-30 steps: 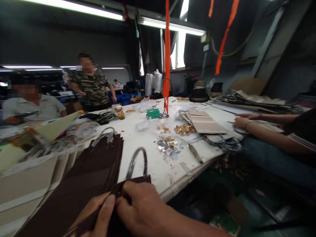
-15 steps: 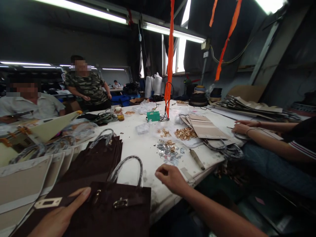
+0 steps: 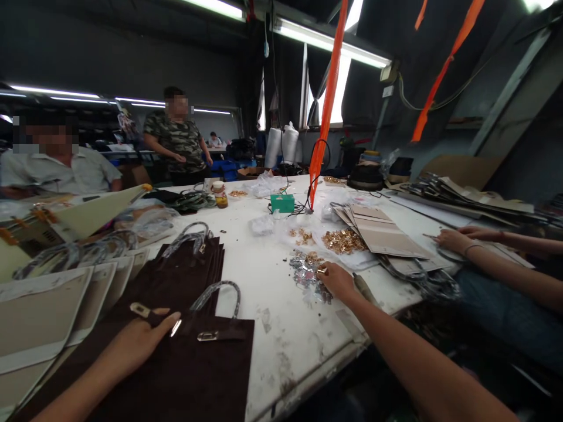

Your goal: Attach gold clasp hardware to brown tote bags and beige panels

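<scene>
A dark brown handbag (image 3: 211,372) lies at the front left, with a curved, plastic-wrapped handle (image 3: 226,284) and a metal clasp plate (image 3: 207,336). My left hand (image 3: 136,343) is closed on a brown strap of this bag, thumb on top. The strap's metal-plated end (image 3: 139,309) sticks out past my fingers. My right hand (image 3: 338,282) reaches over the table to a heap of small silver and gold metal parts (image 3: 303,272). Its fingers are pinched, with a small gold metal piece (image 3: 323,271) at the tips.
Beige panels (image 3: 39,313) stand at the left, beside stacked brown bags (image 3: 193,258). Gold fittings (image 3: 345,241) lie on plastic past my right hand, near a green box (image 3: 282,203). A tool handle (image 3: 365,288) lies by my wrist. A co-worker's hands (image 3: 457,240) are at the right.
My right hand has moved forward from the table's near edge to the heap of metal parts. My left hand still grips the strap, whose plated end is now raised. The camera view has turned slightly.
</scene>
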Motion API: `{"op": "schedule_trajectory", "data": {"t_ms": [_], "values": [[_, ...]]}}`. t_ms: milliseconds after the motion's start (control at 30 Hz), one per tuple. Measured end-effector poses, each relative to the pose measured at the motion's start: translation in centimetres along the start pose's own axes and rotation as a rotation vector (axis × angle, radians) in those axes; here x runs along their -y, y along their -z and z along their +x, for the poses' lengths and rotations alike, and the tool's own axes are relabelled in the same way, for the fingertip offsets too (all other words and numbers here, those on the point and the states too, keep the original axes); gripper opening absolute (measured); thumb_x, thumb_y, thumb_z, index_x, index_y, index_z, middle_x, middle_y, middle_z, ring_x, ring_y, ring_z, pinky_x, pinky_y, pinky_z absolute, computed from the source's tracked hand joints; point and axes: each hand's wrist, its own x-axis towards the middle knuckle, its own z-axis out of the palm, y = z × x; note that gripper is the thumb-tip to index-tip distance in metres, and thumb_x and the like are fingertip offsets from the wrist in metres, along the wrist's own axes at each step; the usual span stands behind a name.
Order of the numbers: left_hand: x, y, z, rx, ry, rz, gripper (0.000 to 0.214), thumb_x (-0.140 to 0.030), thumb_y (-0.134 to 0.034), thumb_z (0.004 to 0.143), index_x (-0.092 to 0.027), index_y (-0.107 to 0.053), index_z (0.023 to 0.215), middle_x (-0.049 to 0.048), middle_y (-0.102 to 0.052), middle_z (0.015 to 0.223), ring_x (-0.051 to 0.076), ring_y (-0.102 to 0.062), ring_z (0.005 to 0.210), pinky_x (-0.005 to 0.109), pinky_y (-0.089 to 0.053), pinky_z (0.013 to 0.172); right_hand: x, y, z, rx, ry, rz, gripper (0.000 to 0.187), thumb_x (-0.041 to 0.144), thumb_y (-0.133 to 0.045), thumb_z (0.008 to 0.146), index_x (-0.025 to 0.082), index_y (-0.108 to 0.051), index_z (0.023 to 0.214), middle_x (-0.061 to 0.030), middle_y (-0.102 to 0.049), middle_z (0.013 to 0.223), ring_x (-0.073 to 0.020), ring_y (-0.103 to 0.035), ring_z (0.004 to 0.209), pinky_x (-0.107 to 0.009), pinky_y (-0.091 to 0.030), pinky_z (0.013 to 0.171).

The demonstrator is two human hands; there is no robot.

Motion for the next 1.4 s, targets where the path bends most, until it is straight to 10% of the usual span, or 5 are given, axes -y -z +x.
{"op": "schedule_trajectory", "data": {"t_ms": [167, 367, 533, 733, 1400], "values": [[0.6, -1.0, -0.6, -0.031, -0.077, 0.047, 0.078, -0.066, -0.044, 0.091, -0.007, -0.048, 0.141, 0.0216, -0.060, 0.141, 0.034, -0.056, 0.132, 0.046, -0.040, 0.115, -1.1, 0.3, 0.5, -0.001, 0.076, 0.041, 0.016, 0.032, -0.068, 0.084, 0.023, -0.077, 0.094, -0.0054, -0.075, 0.099, -0.0215, -0.066, 0.092, -0.028, -0.042, 0.078], [-4.8, 2.0, -4.1, -0.339, -0.544, 0.111, 0.064, -0.054, -0.050, 0.095, -0.023, -0.037, 0.150, 0.0132, -0.054, 0.144, 0.034, -0.050, 0.136, 0.051, -0.036, 0.119, 0.3, 1.1, -1.7, 0.055, 0.148, 0.231, 0.033, 0.042, -0.064, 0.084, 0.016, -0.075, 0.103, -0.0037, -0.075, 0.081, -0.0192, -0.067, 0.073, -0.028, -0.048, 0.068], [-9.1, 1.8, -6.5, -0.071, -0.779, 0.117, 0.044, -0.026, -0.060, 0.095, -0.027, -0.053, 0.139, 0.0081, -0.062, 0.136, 0.027, -0.057, 0.125, 0.043, -0.044, 0.110, 3.5, 0.4, -5.1, 0.160, 0.246, 0.294, 0.031, 0.046, -0.060, 0.088, 0.020, -0.077, 0.093, -0.0018, -0.073, 0.075, -0.0197, -0.065, 0.070, -0.030, -0.048, 0.068], [-9.4, 0.6, -6.0, 0.276, -0.718, 0.248, 0.029, -0.025, -0.072, 0.087, -0.023, -0.067, 0.116, 0.0075, -0.069, 0.115, 0.029, -0.061, 0.112, 0.043, -0.047, 0.095, 4.5, 0.0, -7.3, 0.191, 0.375, 0.171, 0.030, 0.047, -0.059, 0.091, 0.029, -0.082, 0.097, -0.0048, -0.073, 0.093, -0.0223, -0.066, 0.085, -0.034, -0.048, 0.078], [-11.4, -0.2, -3.5, 0.402, -0.370, -0.126, 0.032, -0.028, -0.061, 0.084, -0.021, -0.071, 0.113, 0.0029, -0.076, 0.089, 0.021, -0.071, 0.082, 0.029, -0.047, 0.069, 14.3, -4.6, -16.7, 0.388, 0.427, 0.590, 0.019, 0.013, -0.063, 0.079, 0.021, -0.075, 0.090, -0.0011, -0.070, 0.083, -0.0162, -0.064, 0.075, -0.026, -0.048, 0.070]]}}
